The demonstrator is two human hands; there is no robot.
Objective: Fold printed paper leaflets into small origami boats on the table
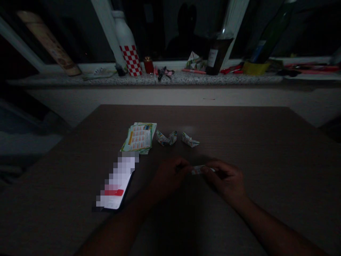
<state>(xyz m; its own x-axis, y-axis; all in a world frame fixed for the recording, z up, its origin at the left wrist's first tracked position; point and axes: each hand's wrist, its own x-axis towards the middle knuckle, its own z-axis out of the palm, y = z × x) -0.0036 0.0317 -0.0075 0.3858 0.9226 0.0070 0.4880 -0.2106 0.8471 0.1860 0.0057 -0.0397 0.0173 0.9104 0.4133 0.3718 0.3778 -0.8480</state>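
My left hand (169,177) and my right hand (226,179) meet over the brown table (266,149), both pinched on a small folded piece of printed paper (198,169) held between them. Beyond my hands lie two folded paper figures (166,138) (190,140). A stack of printed paper sheets (140,138) lies to their left. A phone (117,185) with a lit screen rests on the table beside my left forearm.
A stone windowsill (149,79) runs along the back with a white bottle with red checks (128,44), a small red jar (148,65), a dark wine bottle (217,53), pens and clutter. The room is dim.
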